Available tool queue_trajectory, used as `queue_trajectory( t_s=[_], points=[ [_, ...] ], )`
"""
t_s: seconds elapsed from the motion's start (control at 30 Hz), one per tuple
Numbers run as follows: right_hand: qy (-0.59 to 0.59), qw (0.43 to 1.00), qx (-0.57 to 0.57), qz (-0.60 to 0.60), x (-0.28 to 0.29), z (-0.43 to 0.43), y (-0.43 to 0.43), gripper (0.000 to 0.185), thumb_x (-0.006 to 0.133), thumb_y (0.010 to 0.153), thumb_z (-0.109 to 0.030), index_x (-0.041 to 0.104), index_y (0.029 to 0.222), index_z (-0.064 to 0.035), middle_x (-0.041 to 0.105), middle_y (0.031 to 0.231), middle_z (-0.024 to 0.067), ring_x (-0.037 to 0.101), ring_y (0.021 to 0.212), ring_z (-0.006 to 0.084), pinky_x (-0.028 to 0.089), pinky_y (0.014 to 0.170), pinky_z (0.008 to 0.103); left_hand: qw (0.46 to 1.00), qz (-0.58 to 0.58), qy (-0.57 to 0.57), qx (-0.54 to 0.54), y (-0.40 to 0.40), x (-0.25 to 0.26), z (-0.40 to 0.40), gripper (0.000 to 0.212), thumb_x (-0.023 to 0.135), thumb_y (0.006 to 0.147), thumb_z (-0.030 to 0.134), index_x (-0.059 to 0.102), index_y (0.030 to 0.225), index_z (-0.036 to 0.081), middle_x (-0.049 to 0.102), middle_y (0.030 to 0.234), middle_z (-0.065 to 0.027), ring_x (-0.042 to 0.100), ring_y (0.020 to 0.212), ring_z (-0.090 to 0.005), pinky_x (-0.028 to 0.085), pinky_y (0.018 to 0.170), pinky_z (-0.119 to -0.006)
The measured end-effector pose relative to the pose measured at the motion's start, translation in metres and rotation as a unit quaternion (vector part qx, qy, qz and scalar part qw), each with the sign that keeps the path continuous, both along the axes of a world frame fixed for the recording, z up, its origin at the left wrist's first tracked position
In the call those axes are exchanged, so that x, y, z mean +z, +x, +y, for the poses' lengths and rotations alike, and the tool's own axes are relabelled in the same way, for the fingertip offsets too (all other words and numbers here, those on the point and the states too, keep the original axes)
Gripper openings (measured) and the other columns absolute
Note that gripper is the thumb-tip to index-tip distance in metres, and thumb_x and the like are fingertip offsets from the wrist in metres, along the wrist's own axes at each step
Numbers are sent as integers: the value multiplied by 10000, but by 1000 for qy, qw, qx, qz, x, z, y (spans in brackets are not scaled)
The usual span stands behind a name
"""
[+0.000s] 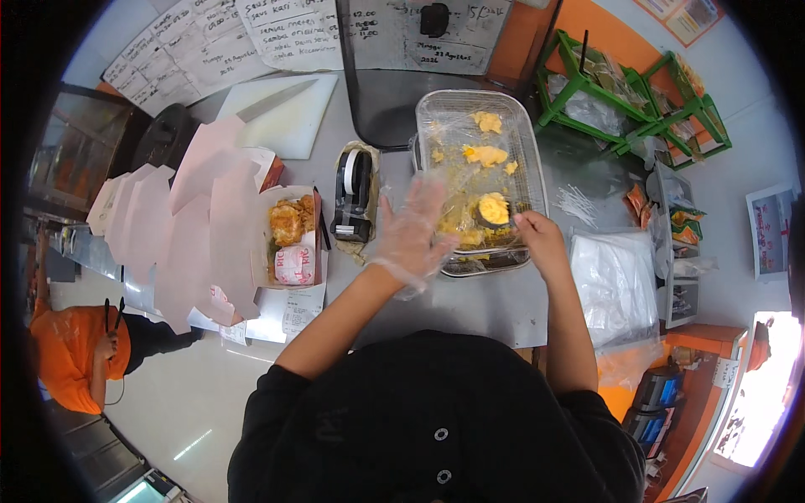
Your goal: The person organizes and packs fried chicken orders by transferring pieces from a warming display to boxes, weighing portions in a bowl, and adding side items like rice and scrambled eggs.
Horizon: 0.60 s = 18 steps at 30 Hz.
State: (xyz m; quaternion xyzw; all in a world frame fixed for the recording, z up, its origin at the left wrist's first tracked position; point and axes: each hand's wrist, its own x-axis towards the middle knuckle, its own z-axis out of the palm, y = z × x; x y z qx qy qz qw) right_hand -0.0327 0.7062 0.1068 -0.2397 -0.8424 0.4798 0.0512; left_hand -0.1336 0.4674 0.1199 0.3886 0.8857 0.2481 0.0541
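A clear plastic glove covers my left hand (415, 229), which is held flat with fingers spread over the left edge of a wire mesh basket (534, 157); nothing is gripped in it. My right hand (542, 242), ungloved, pinches the handle of a dark round scoop (494, 210) filled with yellow scrambled egg. Clear film lines the basket, and more lumps of egg (485, 155) lie on it. Left of the basket stands a black tape dispenser (354, 195). Beyond that, an open food box (289, 242) holds fried food and a paper-wrapped portion.
Several open paper boxes (195, 232) overlap at the left. A knife (277, 100) rests on a white cutting board (314, 119) behind. Plastic bags (613, 283) and green baskets (597, 94) are at the right. Another person (82, 352) in orange stands far left, holding tongs.
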Motion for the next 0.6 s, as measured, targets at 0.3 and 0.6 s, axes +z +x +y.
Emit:
queue_trajectory(
  t_s=[0.3, 0.6],
  points=[
    [-220, 974, -25, -54, 41, 18, 28, 250, 573, 920, -316, 633, 893, -75, 491, 648, -60, 356, 539, 17, 250, 467, 200, 944, -25, -250, 214, 4, -15, -196, 465, 551, 866, 394, 570, 1206, 78, 603, 1097, -195, 575, 1023, -383, 459, 900, -439],
    [-215, 965, 144, -49, 49, -108, -50, 250, 607, 904, -241, 604, 1065, -50, 587, 878, -2, 512, 739, 57, 399, 601, 204, 971, -22, -150, 185, 23, -37, -225, 502, 614, 821, 431, 624, 1109, 19, 573, 1204, -167, 465, 1203, -331, 318, 1059, -451]
  ],
)
